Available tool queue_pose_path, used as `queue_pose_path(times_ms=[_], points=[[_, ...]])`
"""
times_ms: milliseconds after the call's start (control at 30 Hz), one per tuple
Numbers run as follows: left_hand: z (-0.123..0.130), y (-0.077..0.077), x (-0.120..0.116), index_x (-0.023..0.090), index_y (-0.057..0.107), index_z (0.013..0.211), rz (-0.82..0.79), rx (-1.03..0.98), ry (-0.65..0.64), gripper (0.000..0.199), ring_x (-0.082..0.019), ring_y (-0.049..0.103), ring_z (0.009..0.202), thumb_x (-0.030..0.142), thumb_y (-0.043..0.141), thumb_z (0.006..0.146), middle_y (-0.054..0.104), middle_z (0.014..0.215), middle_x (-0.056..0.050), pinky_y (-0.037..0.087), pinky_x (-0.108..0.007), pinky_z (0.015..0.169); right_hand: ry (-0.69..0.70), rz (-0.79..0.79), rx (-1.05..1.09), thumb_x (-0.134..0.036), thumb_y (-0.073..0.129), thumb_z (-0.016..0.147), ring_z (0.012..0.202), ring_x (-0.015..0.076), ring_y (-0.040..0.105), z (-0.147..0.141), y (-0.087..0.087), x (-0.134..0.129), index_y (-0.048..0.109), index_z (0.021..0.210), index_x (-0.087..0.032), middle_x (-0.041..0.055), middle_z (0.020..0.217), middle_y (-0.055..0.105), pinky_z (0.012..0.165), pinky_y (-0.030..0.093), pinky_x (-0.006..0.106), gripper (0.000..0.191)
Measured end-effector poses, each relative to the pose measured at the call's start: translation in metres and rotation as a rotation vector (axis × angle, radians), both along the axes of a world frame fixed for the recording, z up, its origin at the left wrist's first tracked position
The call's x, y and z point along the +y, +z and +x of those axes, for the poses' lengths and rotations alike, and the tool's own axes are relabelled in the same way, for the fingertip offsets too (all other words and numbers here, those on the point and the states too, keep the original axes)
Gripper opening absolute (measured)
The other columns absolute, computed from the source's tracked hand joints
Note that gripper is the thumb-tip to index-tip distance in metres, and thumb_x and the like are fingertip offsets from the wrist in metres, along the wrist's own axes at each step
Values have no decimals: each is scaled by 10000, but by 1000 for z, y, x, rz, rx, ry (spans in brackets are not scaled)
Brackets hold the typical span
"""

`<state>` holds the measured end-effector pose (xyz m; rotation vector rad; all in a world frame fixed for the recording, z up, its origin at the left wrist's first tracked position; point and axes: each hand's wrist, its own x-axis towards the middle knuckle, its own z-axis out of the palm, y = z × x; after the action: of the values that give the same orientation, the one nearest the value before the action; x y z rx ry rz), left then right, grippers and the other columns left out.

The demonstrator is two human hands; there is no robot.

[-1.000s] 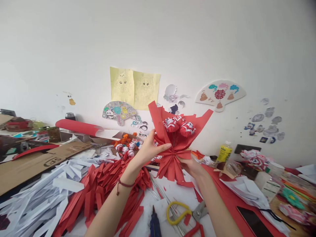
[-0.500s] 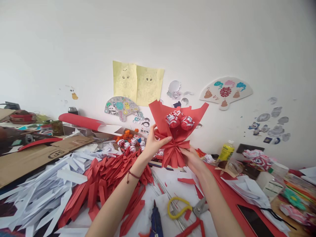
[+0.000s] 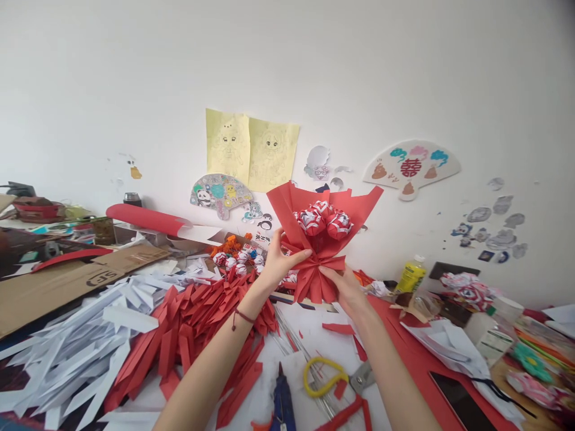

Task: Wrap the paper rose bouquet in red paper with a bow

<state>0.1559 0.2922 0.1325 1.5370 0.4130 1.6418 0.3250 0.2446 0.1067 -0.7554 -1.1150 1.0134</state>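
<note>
A small bouquet wrapped in red paper (image 3: 287, 206) is held upright above the table, with red-and-white paper balls (image 3: 338, 224) inside it. My left hand (image 3: 283, 260) grips the left side of the wrapper, thumb across the front near the gathered waist. On the lower right, my right hand (image 3: 344, 287) holds the wrapper, its thumb on the pleated flare (image 3: 316, 285) and its other fingers hidden behind. Beneath lie yellow-handled scissors (image 3: 324, 378) and a blue glue gun (image 3: 283, 398).
White paper strips (image 3: 90, 335) and red strips (image 3: 188, 329) are heaped at left. Cardboard (image 3: 85, 278) and a red paper roll (image 3: 146, 219) lie behind them. On the right are red paper (image 3: 399, 347), a phone (image 3: 462, 400) and a yellow bottle (image 3: 411, 274).
The top of the bouquet has opened slightly wider and tilted a little. My right thumb has moved up and left onto the pleats near the waist.
</note>
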Motion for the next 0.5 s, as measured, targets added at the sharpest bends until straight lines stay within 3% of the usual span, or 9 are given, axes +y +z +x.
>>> queue_pose_path(times_ms=[500], points=[[2,-1,-1,225,534,1244,31,16,17,656,-287,601,1171,345,863,689,626,1290,-101,493,-423,985,-62,27,50,-325,897,608,913,231,736,-3,-5,5,742,936,-223,26,994,784,870,578,351,377]])
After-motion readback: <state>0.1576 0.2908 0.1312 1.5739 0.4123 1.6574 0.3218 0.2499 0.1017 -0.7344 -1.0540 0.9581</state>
